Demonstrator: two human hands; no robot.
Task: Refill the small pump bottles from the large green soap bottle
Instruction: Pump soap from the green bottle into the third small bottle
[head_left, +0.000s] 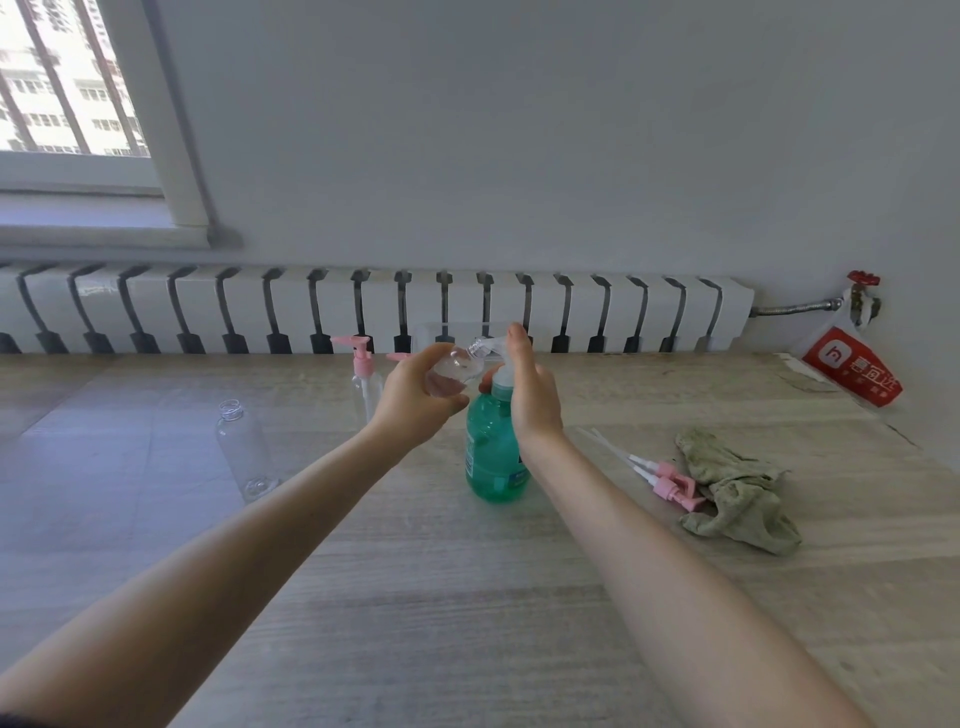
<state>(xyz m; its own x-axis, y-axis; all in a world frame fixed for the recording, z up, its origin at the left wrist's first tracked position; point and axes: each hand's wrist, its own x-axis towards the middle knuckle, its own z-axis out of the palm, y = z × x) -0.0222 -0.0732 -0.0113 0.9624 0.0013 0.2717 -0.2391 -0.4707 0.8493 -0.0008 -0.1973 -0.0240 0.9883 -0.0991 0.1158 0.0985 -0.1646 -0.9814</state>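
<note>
Left forearm (249, 525) and right forearm (639, 535) bare, dark sleeve edge (10, 721) showing.

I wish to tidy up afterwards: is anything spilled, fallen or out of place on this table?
No spill shows. Two pink pump heads lie loose on the table beside the cloth, and one clear bottle stands uncapped at the left. Both fit a refill under way.
</note>
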